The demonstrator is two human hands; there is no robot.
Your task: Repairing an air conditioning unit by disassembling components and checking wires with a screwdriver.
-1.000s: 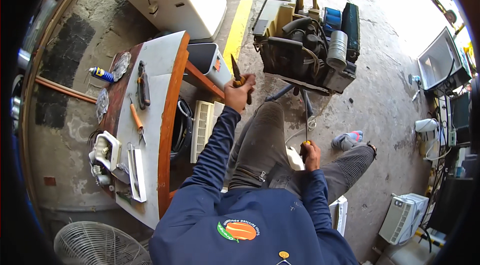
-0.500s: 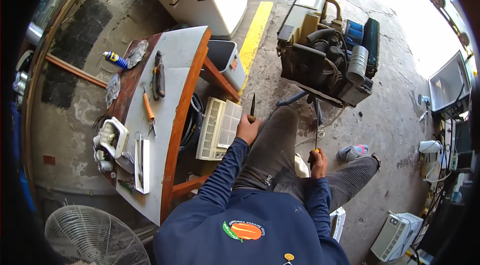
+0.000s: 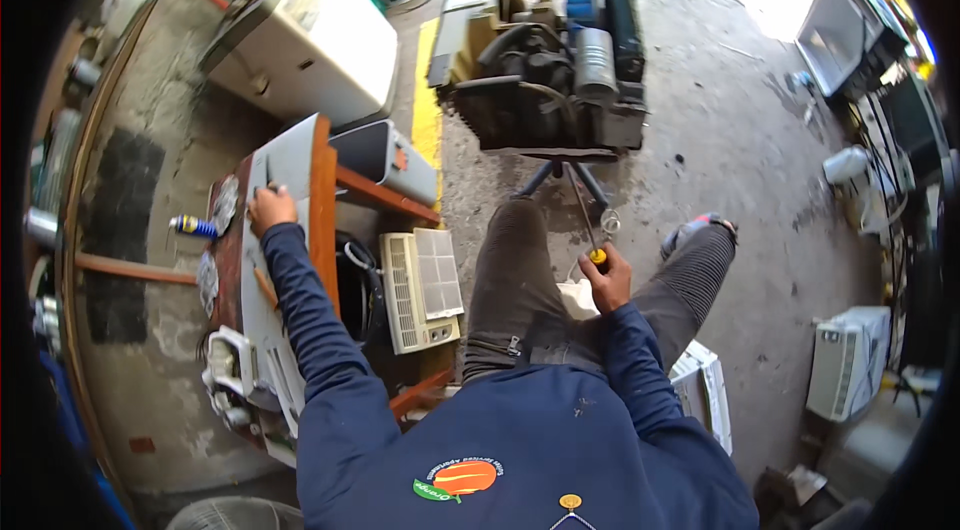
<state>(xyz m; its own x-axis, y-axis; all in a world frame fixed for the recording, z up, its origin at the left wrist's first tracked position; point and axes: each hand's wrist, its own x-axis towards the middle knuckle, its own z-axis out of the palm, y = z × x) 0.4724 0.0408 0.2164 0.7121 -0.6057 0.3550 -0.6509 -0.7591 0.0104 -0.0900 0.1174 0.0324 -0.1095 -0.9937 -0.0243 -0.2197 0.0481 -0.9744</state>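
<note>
My left hand [image 3: 271, 210] is on the grey-topped table at the left, fingers curled. A thin dark tip shows just past its fingers; the rest of that object is hidden. My right hand [image 3: 608, 282] is closed around the yellow handle of a screwdriver [image 3: 583, 215], held above my lap with its long shaft pointing away from me. Beyond my knees stands an open machine [image 3: 545, 80] with dark hoses, a grey metal cylinder and a blue part. Partly behind my left forearm lies an orange-handled tool [image 3: 265, 287].
On the table [image 3: 290, 165] are a blue-and-yellow spray can [image 3: 194, 227] and a white plastic housing [image 3: 232, 360]. Below stand a grey bin [image 3: 400, 165] and a cream air-conditioner unit [image 3: 405, 300]. A white cabinet [image 3: 320, 40] stands far left; another unit [image 3: 845, 360] sits right.
My left hand has moved from above my left thigh to the table, carrying a dark pointed tool when it was over the thigh. My view has shifted right. My right hand still holds the screwdriver.
</note>
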